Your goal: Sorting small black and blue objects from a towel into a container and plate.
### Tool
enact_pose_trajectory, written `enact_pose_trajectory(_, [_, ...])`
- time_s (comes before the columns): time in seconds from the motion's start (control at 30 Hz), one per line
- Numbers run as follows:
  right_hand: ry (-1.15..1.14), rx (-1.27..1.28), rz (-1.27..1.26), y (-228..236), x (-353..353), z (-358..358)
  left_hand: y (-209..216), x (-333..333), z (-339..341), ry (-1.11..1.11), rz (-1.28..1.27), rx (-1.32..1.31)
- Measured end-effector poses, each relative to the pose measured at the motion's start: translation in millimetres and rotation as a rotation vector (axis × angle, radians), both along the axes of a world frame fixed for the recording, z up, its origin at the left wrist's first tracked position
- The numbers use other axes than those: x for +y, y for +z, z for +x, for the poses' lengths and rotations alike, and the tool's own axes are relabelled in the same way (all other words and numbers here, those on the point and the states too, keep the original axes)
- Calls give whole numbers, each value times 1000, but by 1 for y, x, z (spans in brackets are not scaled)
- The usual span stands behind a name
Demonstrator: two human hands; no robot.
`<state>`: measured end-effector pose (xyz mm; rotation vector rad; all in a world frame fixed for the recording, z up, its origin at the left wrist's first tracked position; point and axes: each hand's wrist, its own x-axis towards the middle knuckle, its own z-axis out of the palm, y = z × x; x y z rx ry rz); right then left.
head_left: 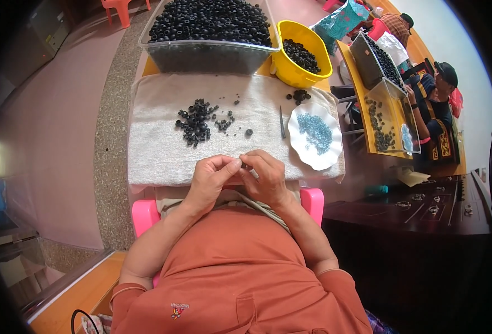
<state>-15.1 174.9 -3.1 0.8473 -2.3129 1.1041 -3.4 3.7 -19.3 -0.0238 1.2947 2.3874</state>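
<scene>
My left hand point(208, 177) and my right hand point(266, 177) meet at the front edge of a white towel point(157, 150). Both are closed in a pinch, fingertips together around a small dark piece, mostly hidden by the fingers. Beyond them lies a loose pile of small black ring-shaped parts point(196, 122), with a few smaller bits point(223, 122) beside it. One single black part point(249, 132) sits just past my right hand. To the right, tweezers point(282, 122) lie next to a white scalloped plate point(324, 161) holding small clear-blue pieces point(315, 133).
A clear bin point(207, 58) full of black parts stands at the back, beside a yellow basket point(290, 69) of more. Several black parts point(299, 96) lie near the basket. Pink chair arms point(146, 217) flank me. At right, a person point(438, 106) sits by another table point(362, 111).
</scene>
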Motion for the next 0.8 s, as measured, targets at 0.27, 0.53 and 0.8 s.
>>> enact_pose_trajectory(0.27, [5, -96, -8, 6, 2, -1, 5, 0, 0, 11, 10, -3])
enact_pose_trajectory(0.53, [268, -724, -440, 6, 19, -3, 8, -2, -1, -7, 21, 5])
enact_pose_trajectory(0.8, [254, -772, -495, 8, 21, -2, 6, 0, -1, 2, 10, 2])
